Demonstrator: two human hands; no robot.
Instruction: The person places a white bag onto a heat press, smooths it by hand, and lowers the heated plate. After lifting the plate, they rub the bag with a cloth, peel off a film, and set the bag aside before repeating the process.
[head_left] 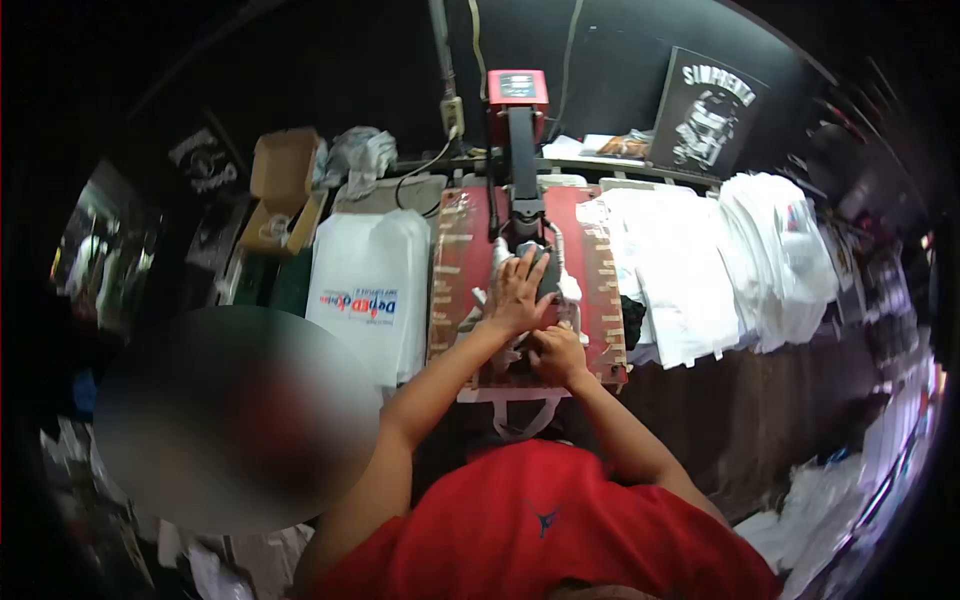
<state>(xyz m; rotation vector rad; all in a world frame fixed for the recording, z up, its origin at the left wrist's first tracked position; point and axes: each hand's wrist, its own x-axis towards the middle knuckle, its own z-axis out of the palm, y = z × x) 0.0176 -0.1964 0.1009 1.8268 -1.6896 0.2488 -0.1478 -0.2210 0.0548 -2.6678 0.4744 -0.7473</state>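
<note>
Dark grey piece [552,278] is partly covered by flat, spread left hand [518,300]. Right hand [558,352] is curled nearer the body; hold can't be told.

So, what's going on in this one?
Someone in a red shirt is working at a machine. The left hand is spread over its dark lower part; the right hand is curled just nearer the body, what it holds being hidden. Printed white bags lie to the left, more white items to the right.
</note>
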